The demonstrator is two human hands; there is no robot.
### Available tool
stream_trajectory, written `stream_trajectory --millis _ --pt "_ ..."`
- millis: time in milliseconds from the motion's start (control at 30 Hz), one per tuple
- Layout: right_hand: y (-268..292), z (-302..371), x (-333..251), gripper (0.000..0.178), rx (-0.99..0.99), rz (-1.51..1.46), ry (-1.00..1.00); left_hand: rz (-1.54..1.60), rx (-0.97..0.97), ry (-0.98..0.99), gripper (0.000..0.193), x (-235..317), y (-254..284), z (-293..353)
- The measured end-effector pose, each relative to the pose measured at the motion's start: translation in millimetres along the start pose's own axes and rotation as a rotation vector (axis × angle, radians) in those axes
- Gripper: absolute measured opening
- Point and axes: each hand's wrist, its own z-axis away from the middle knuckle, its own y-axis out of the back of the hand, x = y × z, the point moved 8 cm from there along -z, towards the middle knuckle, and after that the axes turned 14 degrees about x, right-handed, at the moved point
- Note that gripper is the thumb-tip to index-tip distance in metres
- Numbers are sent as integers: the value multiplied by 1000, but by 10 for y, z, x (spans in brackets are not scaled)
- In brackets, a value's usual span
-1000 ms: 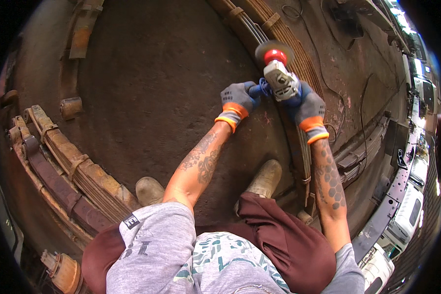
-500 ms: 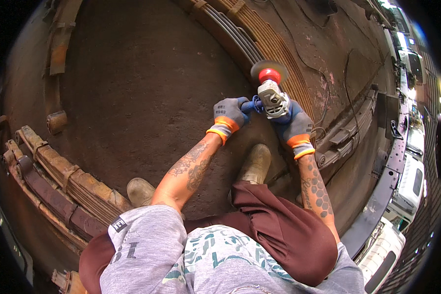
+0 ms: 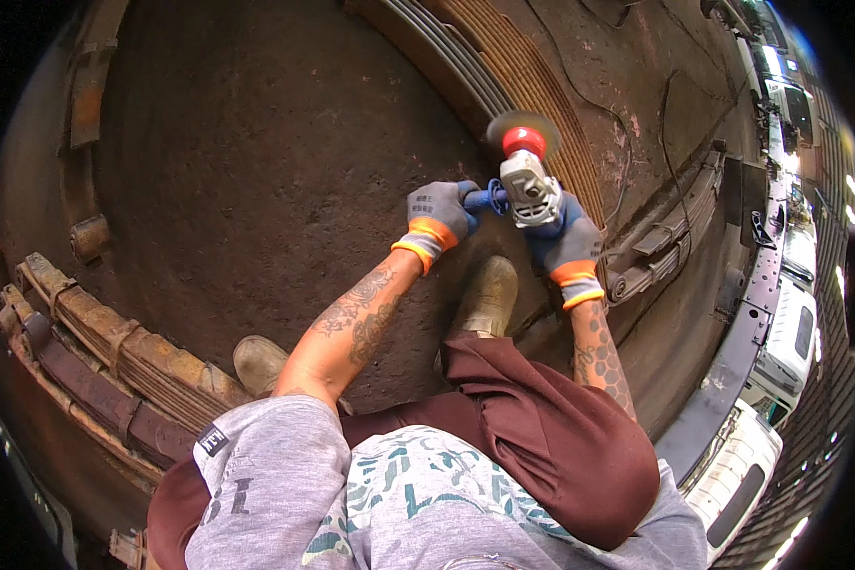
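Note:
Both hands wear grey and blue gloves with orange cuffs and hold one angle grinder (image 3: 529, 187). My left hand (image 3: 438, 213) wraps round its blue side handle. Round the blue body behind the pale metal head, my right hand (image 3: 569, 236) is closed; its fingers are partly hidden. At the far end of the tool sits a red cup with a round wire-like wheel (image 3: 547, 129), blurred as if spinning. The wheel is over a long leaf spring pack (image 3: 518, 71) of bare grey and rusty brown strips; whether it touches is hard to tell.
More rusty leaf springs (image 3: 123, 347) lie stacked at the left, with another (image 3: 87, 114) at the far left. A smaller spring pack (image 3: 670, 237) and a dark cable (image 3: 670, 142) lie to the right. A long steel beam (image 3: 722, 380) and white truck cabs (image 3: 784, 328) line the right side.
The grinder stays nearly in place over the spring pack in my hands. The view has shifted slightly, and my left forearm sits a little further left.

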Motion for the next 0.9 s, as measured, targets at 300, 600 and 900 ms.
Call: stream_trajectory --millis 300,600,900 --pt "-168 52 280 49 19 -92 9 53 44 13 15 -75 -49 42" --pt "-288 -305 -152 41 -23 -54 54 59 119 49 15 -156 293 -179" --pt "-254 -456 -537 38 -54 53 126 50 168 64 16 -228 448 -282"
